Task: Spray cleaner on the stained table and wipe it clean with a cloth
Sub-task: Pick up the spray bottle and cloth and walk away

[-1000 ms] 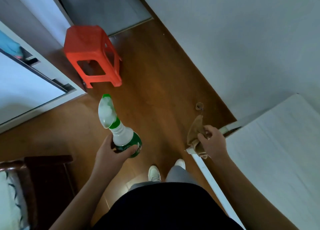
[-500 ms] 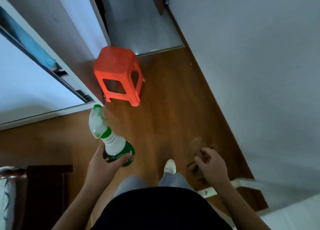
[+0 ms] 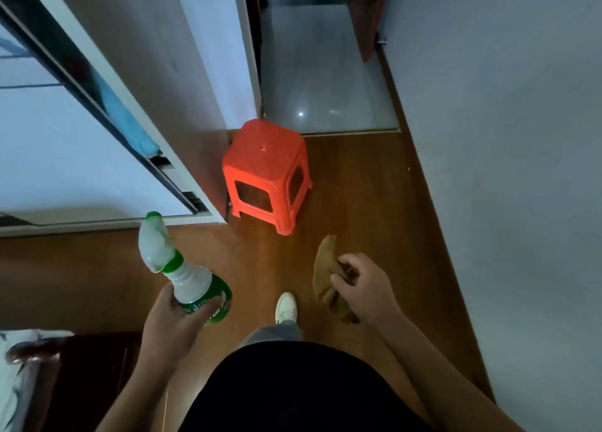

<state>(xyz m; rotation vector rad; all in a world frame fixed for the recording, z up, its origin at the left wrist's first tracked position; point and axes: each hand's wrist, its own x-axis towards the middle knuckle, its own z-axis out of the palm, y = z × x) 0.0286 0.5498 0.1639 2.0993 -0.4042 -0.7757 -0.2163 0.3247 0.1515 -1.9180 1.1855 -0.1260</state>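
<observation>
Bottle [image 3: 192, 278] of cleaner at near left, gripped low round its green body by the left hand [image 3: 176, 320], white spray head tilted far and left, above the wooden floor [image 3: 358, 203]. Farther off, centre: red stool [image 3: 265, 174], upright on the floor just beside a white cupboard [image 3: 169, 73]. Near centre, one white shoe [image 3: 286, 307]. Right of that, brown cloth [image 3: 324, 275], bunched and hanging, pinched in the curled fingers of the right hand [image 3: 361, 288], near a pale wall [image 3: 505, 171].

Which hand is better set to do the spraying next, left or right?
Left, probably. The left hand grips the spray bottle by its body, nozzle end up. The right hand is full, holding the brown cloth.
</observation>
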